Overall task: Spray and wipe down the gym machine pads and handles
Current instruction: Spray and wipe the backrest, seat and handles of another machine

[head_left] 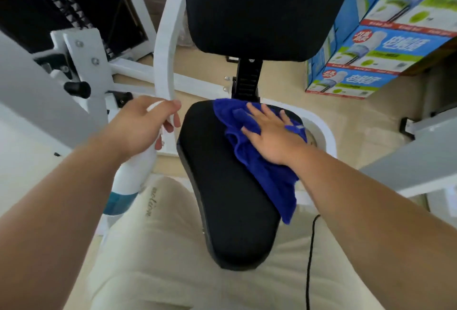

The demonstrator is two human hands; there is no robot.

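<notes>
A black seat pad of the gym machine lies in the middle, with a black back pad upright behind it. A blue cloth is spread over the seat's far right part. My right hand presses flat on the cloth with straight fingers. My left hand grips the neck of a white spray bottle with a teal band, held left of the seat beside a curved white frame bar.
White machine frame parts and a black knob stand at the left. Stacked blue and green cartons sit at the right on the tan floor. A grey beam crosses at the right. A black cable hangs near my legs.
</notes>
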